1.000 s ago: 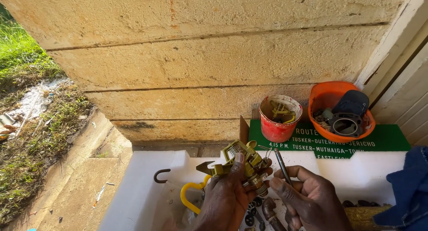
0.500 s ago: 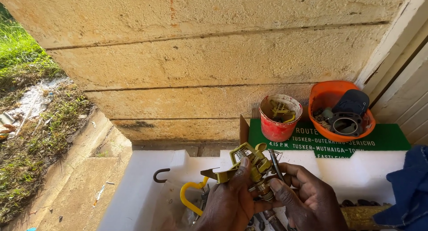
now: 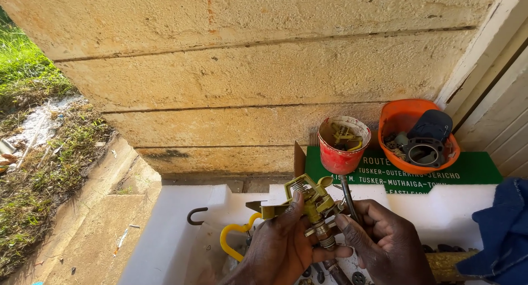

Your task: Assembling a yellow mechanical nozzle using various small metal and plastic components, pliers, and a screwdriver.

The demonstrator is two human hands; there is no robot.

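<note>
We see both hands closed on one small brass sprinkler head (image 3: 309, 203): the left hand (image 3: 280, 247) grasps it from below and behind, thumb pressed up against its side near the spring, while the right hand (image 3: 385, 242) pinches its lower threaded stem with a fingertip and also holds a thin metal rod (image 3: 347, 200) that stands nearly upright just beside the sprinkler head. The sprinkler head sits low in the middle of the view, held in the air above a white foam tray (image 3: 181, 230).

In the tray, just left of the left hand, we can make out a yellow hook (image 3: 234, 238) and, further left, a dark hook (image 3: 195, 215). Small dark metal parts lie under the hands, too hidden for us to tell apart.

Behind the tray a red cup (image 3: 342, 146) with bits of brass in it stands on a green sign (image 3: 467, 169). Next to the cup, to its right, an orange bowl (image 3: 404, 123) holds dark round parts. Blue cloth (image 3: 500, 230) shows at the right edge. A stone wall (image 3: 247, 70) rises behind it all, and grass (image 3: 30, 81) lies far left.
</note>
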